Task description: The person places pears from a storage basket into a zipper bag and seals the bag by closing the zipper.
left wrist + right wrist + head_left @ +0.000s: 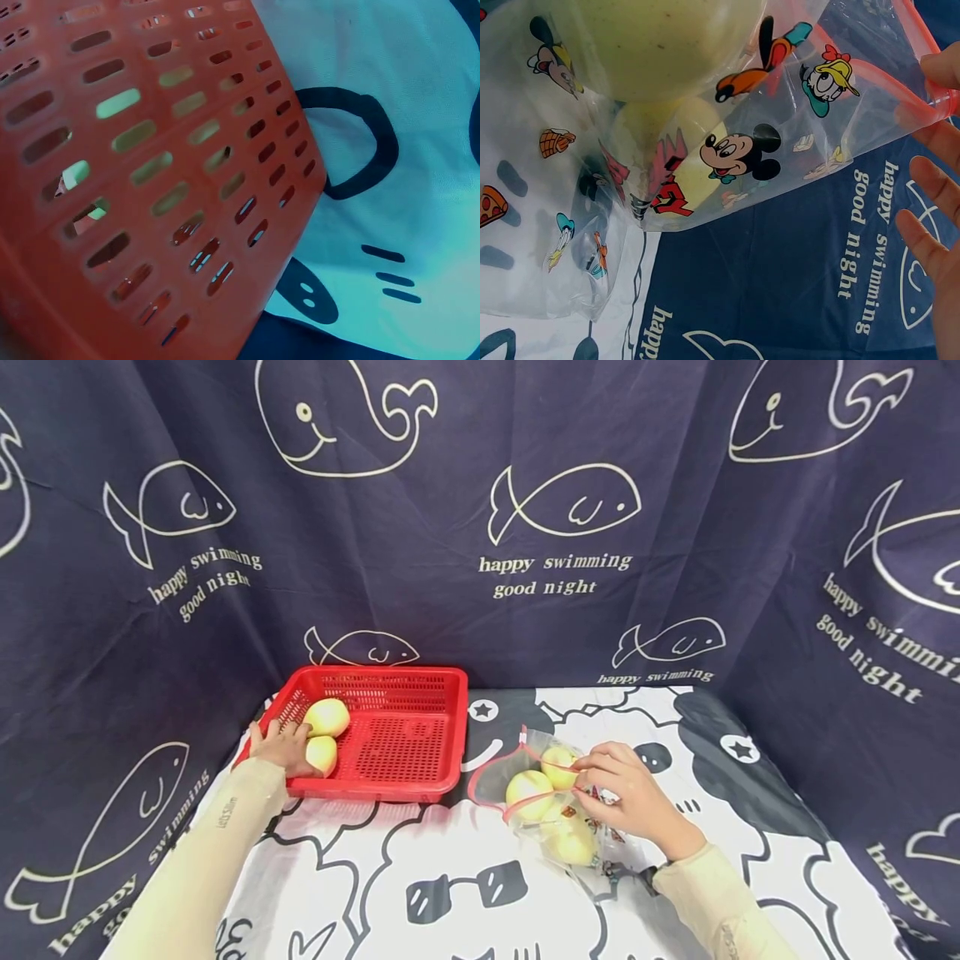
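Your right hand [630, 793] pinches the four-o'clock bag [802, 131], likely keeping it open; can't tell if your left hand [283, 750] grips fruit [322, 756].

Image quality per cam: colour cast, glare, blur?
Head: bright, the printed curtain legible, no obvious blur. Left wrist: strong teal cast on the white tablecloth, red basket dim. Right wrist: mild sheen on the clear bag, its prints legible.

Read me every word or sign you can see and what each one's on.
"happy swimming": navy fabric curtain with white fish outlines, repeated.
"good night": same curtain, repeated.
"Let's Slim": cream fabric left sleeve.
Too small to read: lettering on cream fabric right sleeve.
Folded, unreadable: red print on clear plastic cartoon-print bag.
Cut off: lettering on black-and-white printed cloth.
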Demonstrator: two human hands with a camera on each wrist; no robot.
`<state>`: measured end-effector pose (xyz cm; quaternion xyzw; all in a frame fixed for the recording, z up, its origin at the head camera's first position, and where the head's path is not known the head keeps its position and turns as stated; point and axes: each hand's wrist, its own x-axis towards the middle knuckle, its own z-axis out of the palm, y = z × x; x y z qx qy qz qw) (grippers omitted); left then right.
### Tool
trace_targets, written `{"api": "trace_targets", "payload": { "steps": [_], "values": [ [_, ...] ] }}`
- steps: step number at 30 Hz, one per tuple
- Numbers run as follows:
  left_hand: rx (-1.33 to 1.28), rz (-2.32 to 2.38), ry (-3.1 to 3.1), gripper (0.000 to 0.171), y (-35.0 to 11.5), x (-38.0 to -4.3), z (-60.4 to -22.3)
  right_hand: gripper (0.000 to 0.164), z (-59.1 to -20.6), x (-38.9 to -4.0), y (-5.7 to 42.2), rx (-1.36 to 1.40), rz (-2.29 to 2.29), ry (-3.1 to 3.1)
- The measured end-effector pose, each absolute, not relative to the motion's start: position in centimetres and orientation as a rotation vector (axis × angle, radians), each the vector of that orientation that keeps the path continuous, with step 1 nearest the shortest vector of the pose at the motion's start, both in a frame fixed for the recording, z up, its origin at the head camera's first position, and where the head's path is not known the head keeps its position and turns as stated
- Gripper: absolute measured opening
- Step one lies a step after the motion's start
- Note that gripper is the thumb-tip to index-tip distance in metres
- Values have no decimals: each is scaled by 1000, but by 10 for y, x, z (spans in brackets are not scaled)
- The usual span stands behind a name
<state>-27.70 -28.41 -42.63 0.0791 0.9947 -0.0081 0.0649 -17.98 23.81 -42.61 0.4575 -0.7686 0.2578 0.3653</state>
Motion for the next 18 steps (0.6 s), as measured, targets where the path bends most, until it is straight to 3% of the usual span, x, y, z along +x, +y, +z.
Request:
{"api": "trace_targets", "payload": {
  "steps": [18],
  "values": [
    [269,62,3024,66,-287,-287,-447,24,-427,-180,239,1173,656,-1984]
  ]
}}
